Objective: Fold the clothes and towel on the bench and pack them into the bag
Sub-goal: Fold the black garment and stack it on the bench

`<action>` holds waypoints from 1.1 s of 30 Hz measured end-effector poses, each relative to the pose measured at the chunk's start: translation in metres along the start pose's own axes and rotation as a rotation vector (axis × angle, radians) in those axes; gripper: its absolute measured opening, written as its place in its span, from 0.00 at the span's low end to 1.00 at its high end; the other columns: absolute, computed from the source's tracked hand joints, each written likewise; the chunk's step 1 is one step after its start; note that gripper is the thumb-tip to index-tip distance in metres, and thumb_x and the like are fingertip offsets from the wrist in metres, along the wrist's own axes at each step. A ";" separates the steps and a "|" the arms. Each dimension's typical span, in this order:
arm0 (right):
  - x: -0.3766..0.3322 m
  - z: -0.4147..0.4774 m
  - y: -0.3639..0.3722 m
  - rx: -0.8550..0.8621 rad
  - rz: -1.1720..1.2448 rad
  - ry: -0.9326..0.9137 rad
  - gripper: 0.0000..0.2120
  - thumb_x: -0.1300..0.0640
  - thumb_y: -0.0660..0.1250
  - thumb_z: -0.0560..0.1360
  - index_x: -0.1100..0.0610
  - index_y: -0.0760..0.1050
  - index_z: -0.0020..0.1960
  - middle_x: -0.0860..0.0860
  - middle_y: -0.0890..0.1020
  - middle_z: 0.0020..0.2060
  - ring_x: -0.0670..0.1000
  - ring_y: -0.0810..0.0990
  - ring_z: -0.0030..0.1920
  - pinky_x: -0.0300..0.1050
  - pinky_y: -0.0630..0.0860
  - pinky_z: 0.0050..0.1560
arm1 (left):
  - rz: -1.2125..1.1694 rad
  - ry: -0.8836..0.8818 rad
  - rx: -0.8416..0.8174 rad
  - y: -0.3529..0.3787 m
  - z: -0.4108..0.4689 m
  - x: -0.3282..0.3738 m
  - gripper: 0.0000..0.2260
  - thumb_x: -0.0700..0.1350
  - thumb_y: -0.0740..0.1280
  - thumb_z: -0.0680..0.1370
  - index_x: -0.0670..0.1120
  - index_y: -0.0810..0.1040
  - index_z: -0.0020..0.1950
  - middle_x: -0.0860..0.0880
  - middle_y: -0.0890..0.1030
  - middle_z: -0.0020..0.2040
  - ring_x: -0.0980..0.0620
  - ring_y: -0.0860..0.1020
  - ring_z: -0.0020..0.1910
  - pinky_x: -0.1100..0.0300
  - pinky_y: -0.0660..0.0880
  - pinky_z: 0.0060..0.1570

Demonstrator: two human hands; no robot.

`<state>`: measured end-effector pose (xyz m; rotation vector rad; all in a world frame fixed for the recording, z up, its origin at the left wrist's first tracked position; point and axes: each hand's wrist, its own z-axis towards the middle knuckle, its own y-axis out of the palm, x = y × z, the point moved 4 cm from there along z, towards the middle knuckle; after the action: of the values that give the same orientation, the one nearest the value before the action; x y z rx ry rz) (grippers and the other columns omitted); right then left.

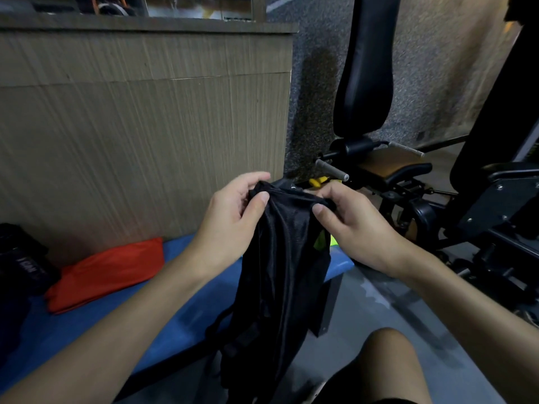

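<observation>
A black mesh garment [280,272] hangs down in front of me over the blue bench [96,322]. My left hand [233,217] pinches its top edge on the left, thumb over the cloth. My right hand [350,225] pinches the same edge on the right. A folded red cloth [108,272] lies on the bench at the left. Behind the black garment a bit of yellow-green fabric [323,242] shows on the bench's far end. A dark bag [20,258] stands at the bench's left edge, partly out of view.
A wood-grain counter wall [140,126] rises right behind the bench. A black gym machine [437,193] with padded seat and handles fills the right side. Grey floor [373,304] lies below, and my bare knee [390,365] is at the bottom.
</observation>
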<state>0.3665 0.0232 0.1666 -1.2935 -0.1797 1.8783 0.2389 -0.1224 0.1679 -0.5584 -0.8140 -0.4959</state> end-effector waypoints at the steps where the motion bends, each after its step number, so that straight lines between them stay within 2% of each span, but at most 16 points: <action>1: -0.002 0.000 0.001 -0.015 0.025 -0.010 0.04 0.60 0.62 0.81 0.57 0.70 0.47 0.45 0.77 0.41 0.43 0.75 0.40 0.41 0.72 0.40 | 0.026 0.004 0.001 -0.002 0.000 0.001 0.10 0.42 0.64 0.79 0.52 0.79 0.58 0.52 0.84 0.48 0.54 0.82 0.49 0.57 0.78 0.52; 2: -0.002 -0.001 0.002 -0.028 0.051 -0.014 0.04 0.61 0.62 0.81 0.58 0.70 0.47 0.45 0.76 0.40 0.45 0.74 0.38 0.42 0.71 0.38 | 0.036 0.006 0.001 -0.003 0.000 0.002 0.09 0.41 0.64 0.80 0.53 0.80 0.55 0.53 0.84 0.48 0.55 0.82 0.48 0.58 0.78 0.52; 4: -0.003 -0.001 0.005 -0.042 0.133 -0.005 0.02 0.64 0.61 0.81 0.61 0.69 0.49 0.47 0.75 0.39 0.42 0.71 0.34 0.37 0.68 0.35 | 0.025 -0.008 0.004 -0.005 0.000 0.005 0.09 0.38 0.65 0.81 0.52 0.80 0.50 0.52 0.83 0.44 0.56 0.81 0.45 0.60 0.78 0.49; 6: -0.003 0.000 0.008 -0.039 0.210 0.010 0.03 0.66 0.60 0.81 0.61 0.72 0.52 0.50 0.79 0.44 0.40 0.77 0.41 0.32 0.72 0.43 | -0.002 -0.025 0.008 -0.006 0.000 0.008 0.09 0.36 0.66 0.80 0.49 0.79 0.48 0.51 0.82 0.42 0.57 0.80 0.42 0.63 0.77 0.46; 8: -0.002 0.001 0.012 -0.027 0.228 0.009 0.07 0.66 0.61 0.81 0.58 0.75 0.54 0.49 0.82 0.48 0.43 0.80 0.49 0.35 0.74 0.50 | -0.022 -0.031 0.018 -0.007 0.000 0.009 0.08 0.36 0.67 0.79 0.48 0.79 0.46 0.51 0.82 0.40 0.58 0.79 0.40 0.65 0.77 0.44; 12: -0.005 0.000 0.013 0.011 0.253 -0.042 0.11 0.62 0.65 0.79 0.50 0.69 0.57 0.51 0.79 0.50 0.50 0.79 0.47 0.43 0.76 0.47 | -0.094 -0.053 0.047 -0.010 0.002 0.010 0.05 0.36 0.66 0.80 0.43 0.77 0.46 0.49 0.81 0.36 0.54 0.78 0.36 0.63 0.76 0.38; 14: -0.008 0.000 0.013 0.028 0.170 -0.091 0.09 0.60 0.67 0.79 0.50 0.69 0.54 0.41 0.77 0.44 0.45 0.74 0.38 0.41 0.72 0.40 | -0.117 -0.060 0.059 -0.012 0.003 0.009 0.05 0.36 0.66 0.80 0.43 0.76 0.46 0.49 0.81 0.35 0.54 0.78 0.35 0.64 0.75 0.35; 16: -0.006 0.001 0.011 0.047 0.106 -0.095 0.05 0.59 0.68 0.78 0.53 0.73 0.50 0.39 0.74 0.36 0.42 0.68 0.34 0.38 0.67 0.37 | -0.132 -0.070 0.054 -0.014 0.003 0.007 0.05 0.36 0.66 0.80 0.43 0.76 0.45 0.50 0.81 0.34 0.55 0.78 0.34 0.65 0.75 0.34; 18: -0.004 0.002 0.009 0.052 0.107 -0.057 0.03 0.59 0.68 0.78 0.53 0.75 0.47 0.39 0.73 0.31 0.41 0.67 0.31 0.37 0.66 0.35 | -0.125 -0.081 0.042 -0.015 0.003 0.006 0.05 0.36 0.67 0.79 0.44 0.76 0.44 0.51 0.82 0.33 0.56 0.79 0.34 0.66 0.75 0.35; 20: -0.003 0.002 0.007 0.046 0.100 -0.030 0.05 0.59 0.68 0.78 0.53 0.74 0.45 0.40 0.72 0.29 0.42 0.67 0.30 0.38 0.65 0.33 | -0.115 -0.092 0.037 -0.016 0.003 0.004 0.05 0.38 0.68 0.79 0.44 0.76 0.43 0.48 0.83 0.33 0.55 0.79 0.34 0.62 0.76 0.36; 23: -0.006 0.003 0.003 0.061 0.043 -0.031 0.05 0.59 0.65 0.80 0.55 0.73 0.45 0.49 0.73 0.31 0.46 0.68 0.31 0.51 0.67 0.33 | -0.087 -0.091 0.041 -0.016 0.000 0.001 0.07 0.41 0.70 0.78 0.41 0.76 0.42 0.31 0.79 0.37 0.46 0.74 0.34 0.50 0.72 0.37; 27: -0.011 0.002 -0.002 0.066 -0.021 -0.071 0.03 0.59 0.64 0.80 0.56 0.71 0.48 0.57 0.74 0.34 0.55 0.71 0.33 0.56 0.69 0.35 | -0.082 -0.107 0.088 -0.016 -0.001 0.002 0.13 0.48 0.73 0.75 0.41 0.75 0.41 0.28 0.76 0.35 0.45 0.72 0.33 0.44 0.69 0.32; 28: -0.012 0.001 -0.002 0.059 -0.033 -0.079 0.03 0.59 0.63 0.80 0.56 0.70 0.48 0.57 0.74 0.34 0.55 0.70 0.34 0.54 0.68 0.35 | -0.074 -0.112 0.099 -0.016 -0.001 0.001 0.14 0.50 0.72 0.74 0.41 0.75 0.40 0.28 0.76 0.35 0.45 0.71 0.32 0.41 0.68 0.29; 30: -0.014 -0.001 -0.003 0.044 -0.061 -0.099 0.03 0.60 0.61 0.81 0.56 0.68 0.49 0.51 0.71 0.34 0.49 0.67 0.32 0.45 0.66 0.33 | -0.078 -0.113 0.108 -0.016 -0.002 -0.001 0.15 0.51 0.71 0.73 0.40 0.74 0.40 0.28 0.76 0.35 0.45 0.72 0.32 0.37 0.69 0.29; 31: -0.014 -0.002 -0.003 0.034 -0.057 -0.096 0.03 0.61 0.60 0.81 0.55 0.67 0.50 0.47 0.70 0.33 0.45 0.66 0.31 0.41 0.64 0.32 | -0.091 -0.112 0.106 -0.015 -0.002 -0.001 0.16 0.51 0.71 0.74 0.39 0.74 0.40 0.28 0.77 0.35 0.44 0.72 0.33 0.37 0.69 0.30; 33: -0.014 -0.002 -0.001 0.001 -0.047 -0.083 0.04 0.63 0.58 0.82 0.55 0.67 0.54 0.41 0.73 0.37 0.42 0.70 0.34 0.35 0.66 0.36 | -0.132 -0.101 0.081 -0.012 -0.002 -0.001 0.16 0.50 0.72 0.75 0.38 0.75 0.41 0.29 0.77 0.34 0.44 0.72 0.33 0.44 0.68 0.31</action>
<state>0.3706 0.0139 0.1760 -1.2015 -0.2511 1.8933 0.2324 -0.1321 0.1697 -0.4597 -0.9672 -0.5569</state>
